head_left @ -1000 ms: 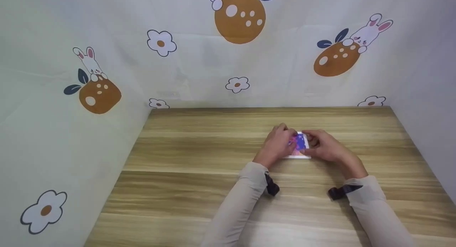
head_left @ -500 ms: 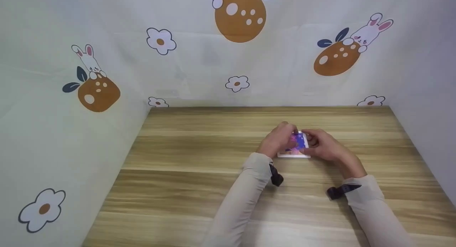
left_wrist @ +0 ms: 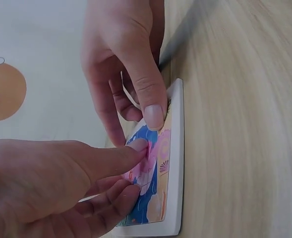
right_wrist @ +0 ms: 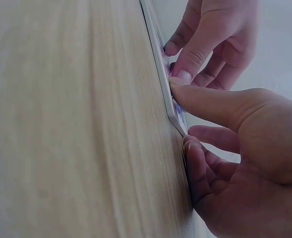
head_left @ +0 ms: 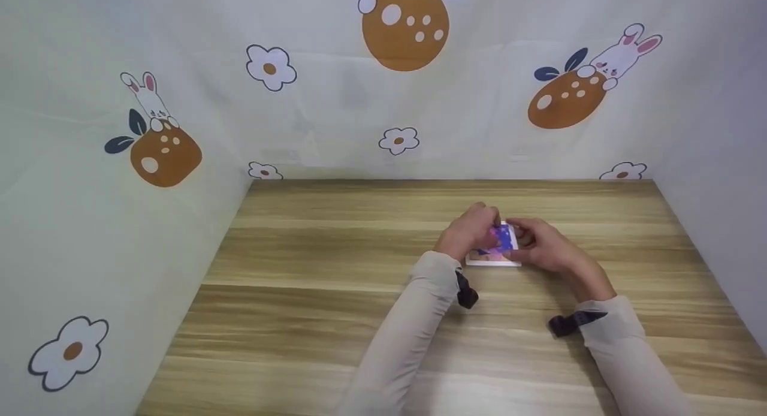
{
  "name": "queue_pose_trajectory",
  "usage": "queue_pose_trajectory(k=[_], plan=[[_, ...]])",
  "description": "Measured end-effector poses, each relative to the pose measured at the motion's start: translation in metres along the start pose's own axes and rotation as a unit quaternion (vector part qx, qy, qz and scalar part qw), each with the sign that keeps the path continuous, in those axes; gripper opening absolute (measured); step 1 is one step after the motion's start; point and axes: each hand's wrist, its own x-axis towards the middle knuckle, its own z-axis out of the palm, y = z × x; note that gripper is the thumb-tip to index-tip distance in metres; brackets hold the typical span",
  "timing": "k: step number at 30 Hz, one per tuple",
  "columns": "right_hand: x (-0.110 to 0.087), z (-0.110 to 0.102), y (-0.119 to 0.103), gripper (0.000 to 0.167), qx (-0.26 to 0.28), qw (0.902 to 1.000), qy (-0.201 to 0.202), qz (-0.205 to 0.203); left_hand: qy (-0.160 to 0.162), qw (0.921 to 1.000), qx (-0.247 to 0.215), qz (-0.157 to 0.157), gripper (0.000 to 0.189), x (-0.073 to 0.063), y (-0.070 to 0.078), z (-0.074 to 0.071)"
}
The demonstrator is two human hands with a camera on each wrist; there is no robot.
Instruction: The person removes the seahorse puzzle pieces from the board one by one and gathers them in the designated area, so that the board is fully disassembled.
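Observation:
A small flat picture puzzle (head_left: 492, 264) lies on the table, with a white frame and a blue, pink and orange sea picture. My left hand (head_left: 470, 231) reaches over its left part. In the left wrist view, its thumb and fingertips pinch at a pink puzzle piece (left_wrist: 145, 171) in the picture, partly hidden by the fingers. My right hand (head_left: 548, 246) grips the puzzle's right edge. Its thumb (right_wrist: 205, 99) presses on the top face, while its other fingers curl against the frame's side.
The wood-grain table (head_left: 335, 320) stretches around the puzzle. A pale curtain (head_left: 335, 104) printed with rabbits, fruit and flowers closes off the back and sides. Black straps with small cameras (head_left: 467, 293) sit on both wrists over beige sleeves.
My left hand has shifted slightly away from me and to the right, with its wrist raised, uncovering more of the puzzle's lower left corner. My right hand stays at the right edge.

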Motion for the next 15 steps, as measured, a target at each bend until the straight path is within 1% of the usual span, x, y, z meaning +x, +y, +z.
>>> queue_pose_trajectory(k=[6,10,15], plan=[[0.0011,0.0016,0.0004,0.075,0.000,0.9999,0.005,-0.013,0.016,0.9997,0.015,-0.008,0.029,-0.0009,0.0029,0.0032],[-0.0001,0.0015,-0.0008,0.074,0.012,0.9998,0.004,-0.015,0.016,0.9998,0.008,-0.007,0.030,-0.0022,0.0049,0.0032],[0.0012,0.0004,-0.0008,0.068,0.006,0.9997,0.003,-0.022,0.014,0.9998,0.010,-0.002,0.031,-0.0037,0.0076,0.0001]])
